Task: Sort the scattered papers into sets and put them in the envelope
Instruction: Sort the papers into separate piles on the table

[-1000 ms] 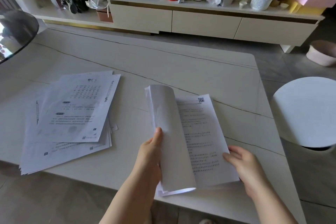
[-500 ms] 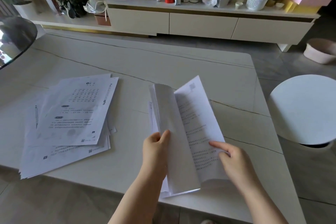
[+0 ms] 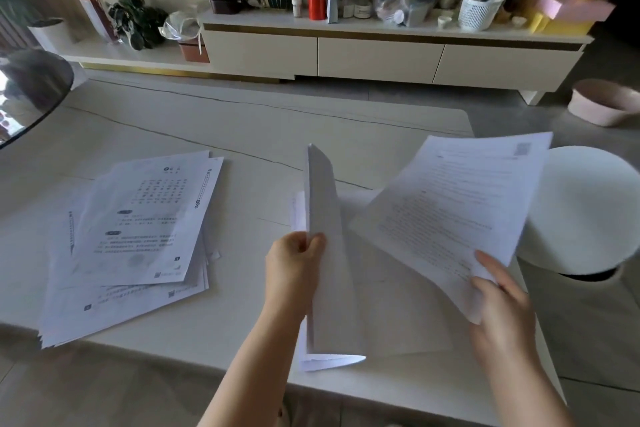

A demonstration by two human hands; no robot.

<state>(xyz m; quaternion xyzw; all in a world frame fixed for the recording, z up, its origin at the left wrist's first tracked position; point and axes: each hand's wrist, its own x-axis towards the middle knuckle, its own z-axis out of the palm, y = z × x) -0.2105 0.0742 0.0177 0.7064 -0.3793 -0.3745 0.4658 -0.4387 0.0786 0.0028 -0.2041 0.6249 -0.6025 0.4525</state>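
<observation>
From the head camera I am looking down at a pale tabletop [image 3: 242, 128] with two hands reaching in from the bottom edge.

The left hand [image 3: 294, 270] is pinching the edge of a folded-back sheaf of papers [image 3: 325, 253], thumb and fingers curled around it. The sheaf is standing up on edge, its lower end resting on the tabletop near the front rim. I judge it is being held upright so that the pages underneath stay open for picking through.

The right hand [image 3: 498, 302] is pinching the near corner of a single printed sheet [image 3: 453, 204], just to the right of the sheaf. The sheet is lifted clear of the tabletop and tilting, printed face towards me. It seems to be held this way so the text can be read and matched to a set.

Well to the left of the sheaf, a loose stack of printed pages [image 3: 131, 236] is lying flat on the tabletop, fanned unevenly, its near corner hanging over the front rim. I take this as one set being built up.

I am not seeing any envelope in this view, so sorting looks unfinished.

Right of the sheaf, past the tabletop edge, a round white stool [image 3: 588, 211] is standing. Beyond the sheaf, a long low cabinet [image 3: 381, 55] is carrying bottles, a basket and bags.
</observation>
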